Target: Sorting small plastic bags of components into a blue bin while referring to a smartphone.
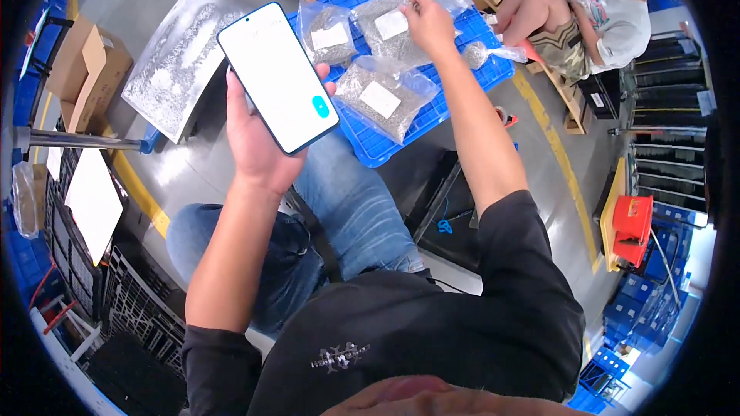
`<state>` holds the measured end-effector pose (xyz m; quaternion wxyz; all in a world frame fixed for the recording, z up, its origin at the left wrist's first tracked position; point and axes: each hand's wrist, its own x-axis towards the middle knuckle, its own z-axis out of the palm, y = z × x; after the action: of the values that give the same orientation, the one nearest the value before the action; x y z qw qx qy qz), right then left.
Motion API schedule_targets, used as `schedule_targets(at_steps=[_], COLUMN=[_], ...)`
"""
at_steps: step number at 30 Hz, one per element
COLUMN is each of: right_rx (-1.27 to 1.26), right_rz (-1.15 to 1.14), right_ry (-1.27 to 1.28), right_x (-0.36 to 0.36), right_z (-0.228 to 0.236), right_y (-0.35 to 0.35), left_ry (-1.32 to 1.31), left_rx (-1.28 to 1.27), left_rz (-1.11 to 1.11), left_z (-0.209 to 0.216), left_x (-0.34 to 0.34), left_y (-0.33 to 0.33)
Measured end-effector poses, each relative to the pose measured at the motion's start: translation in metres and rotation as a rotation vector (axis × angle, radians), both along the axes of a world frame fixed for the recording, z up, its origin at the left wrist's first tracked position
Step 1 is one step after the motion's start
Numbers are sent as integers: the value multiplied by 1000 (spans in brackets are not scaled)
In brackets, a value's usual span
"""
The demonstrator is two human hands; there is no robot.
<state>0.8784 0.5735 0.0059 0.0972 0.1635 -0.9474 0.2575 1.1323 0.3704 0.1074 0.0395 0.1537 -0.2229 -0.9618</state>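
Observation:
My left hand (258,139) holds up a smartphone (279,77) with a bright white screen and a small teal button. My right hand (428,25) reaches forward and pinches the top edge of a clear plastic bag (393,31) filled with small grey metal parts and bearing a white label. That bag lies on a blue plastic crate lid (378,150) in front of my knees. Two similar labelled bags rest on the same lid, one (330,35) to the left and one (381,96) nearer to me. A smaller knotted bag (486,54) lies at the right edge.
A large silvery bag (181,62) lies on the floor to the left, beside an open cardboard box (89,69). Another person (586,15) sits at the upper right holding a bag. Black wire crates (92,262) stand at my left, a red bin (632,227) and blue bins at the right.

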Motion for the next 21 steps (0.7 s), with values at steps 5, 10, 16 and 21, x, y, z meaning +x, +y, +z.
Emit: schedule_targets(at_steps=[5, 10, 16, 21], right_rx=[-137, -179, -538, -741], right_rz=[20, -1, 170, 315], right_ry=[221, 373, 56, -309], right_x=[4, 30, 60, 100], right_z=[66, 129, 123, 80], right_y=[12, 17, 40, 32], left_ry=[81, 17, 41, 36], left_rx=[-45, -26, -12, -11], left_rz=[-34, 40, 26, 38], left_z=[0, 3, 3, -1], left_x=[3, 3, 1, 4], left_y=[-3, -6, -5, -6])
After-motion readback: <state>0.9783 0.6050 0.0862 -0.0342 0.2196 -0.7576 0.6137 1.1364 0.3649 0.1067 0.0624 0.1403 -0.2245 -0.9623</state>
